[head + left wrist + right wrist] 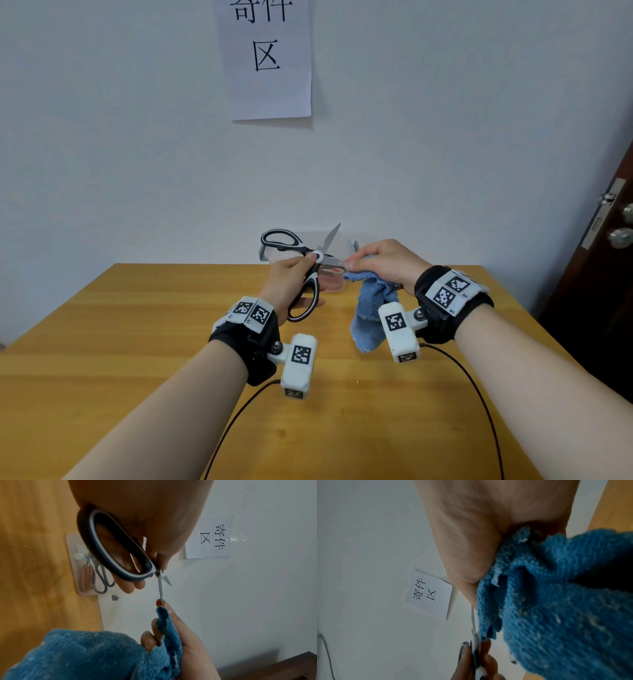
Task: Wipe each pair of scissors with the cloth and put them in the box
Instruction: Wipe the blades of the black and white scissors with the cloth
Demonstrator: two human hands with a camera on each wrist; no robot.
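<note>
— How far along are you?

— Mid-wipe, I'd say. My left hand (287, 277) is clamped round the black-and-white scissors (301, 270) near the pivot, blades spread apart, one pointing up toward one o'clock, the other lying toward three o'clock. My right hand (383, 263) pinches the blue cloth (370, 308) onto that second blade; the rest of the cloth hangs down over the table (137, 342).

— And the box?

— The clear box (73, 566) sits at twelve o'clock, at the table's far edge against the wall, right behind my hands. The left wrist view shows at least two pairs already lying in it, one with dark handles, one reddish; those I take as done.

— What's left?

— Finishing this blade, likely the upright one too, then setting this pair in. I see no other scissors waiting on the table, so this may be the last.
</note>
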